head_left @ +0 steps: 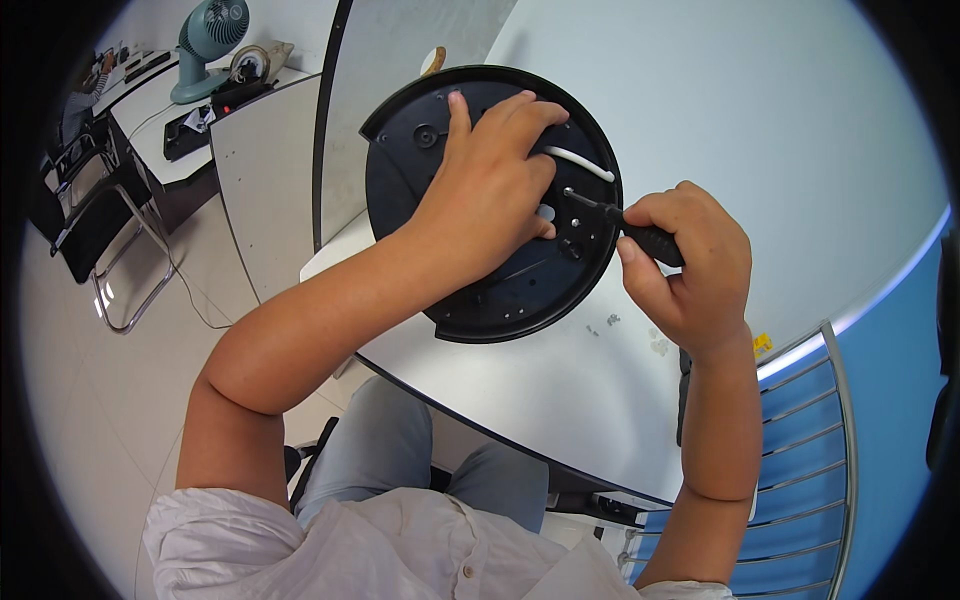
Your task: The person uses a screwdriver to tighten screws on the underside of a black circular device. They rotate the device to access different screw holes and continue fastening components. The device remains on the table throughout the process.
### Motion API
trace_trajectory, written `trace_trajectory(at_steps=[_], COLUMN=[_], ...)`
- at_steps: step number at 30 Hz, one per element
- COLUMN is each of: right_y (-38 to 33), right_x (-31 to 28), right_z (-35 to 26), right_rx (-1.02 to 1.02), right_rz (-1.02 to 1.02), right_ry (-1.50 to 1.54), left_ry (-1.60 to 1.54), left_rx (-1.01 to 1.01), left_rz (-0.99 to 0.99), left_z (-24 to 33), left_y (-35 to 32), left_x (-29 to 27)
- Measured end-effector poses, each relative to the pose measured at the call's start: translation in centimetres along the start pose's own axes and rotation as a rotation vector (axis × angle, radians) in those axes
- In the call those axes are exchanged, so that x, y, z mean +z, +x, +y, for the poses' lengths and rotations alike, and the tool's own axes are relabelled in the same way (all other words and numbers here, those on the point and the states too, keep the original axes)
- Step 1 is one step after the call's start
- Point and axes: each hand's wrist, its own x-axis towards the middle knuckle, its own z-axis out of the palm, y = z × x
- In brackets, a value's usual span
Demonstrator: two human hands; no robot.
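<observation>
A round black appliance base (500, 290) lies upside down on the white table (560, 390), with a white cable (580, 162) across its upper right part. My left hand (490, 185) presses flat on the base with fingers spread. My right hand (690, 265) grips a black-handled screwdriver (640, 235), whose tip touches a screw spot on the base's right side. A few small screws (605, 322) lie on the table just below the base.
A blue chair with metal bars (800, 460) stands at the right. A grey partition panel (265, 190) and a desk with a teal fan (208, 45) are at the upper left. A black chair (95, 225) stands on the floor at left.
</observation>
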Motion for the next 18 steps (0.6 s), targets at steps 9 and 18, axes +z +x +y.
trace_trajectory(at_steps=[9, 18], right_y=[0.0, -1.0], right_x=[0.2, -0.3], right_z=[0.1, 0.1], right_rx=[0.060, 0.104], right_rz=[-0.021, 0.042], right_ry=[0.027, 0.097], left_ry=[0.009, 0.006], left_rx=[-0.001, -0.015], left_rz=[0.007, 0.010], left_z=[-0.1, -0.2], left_y=[-0.2, -0.2], left_x=[-0.2, -0.3])
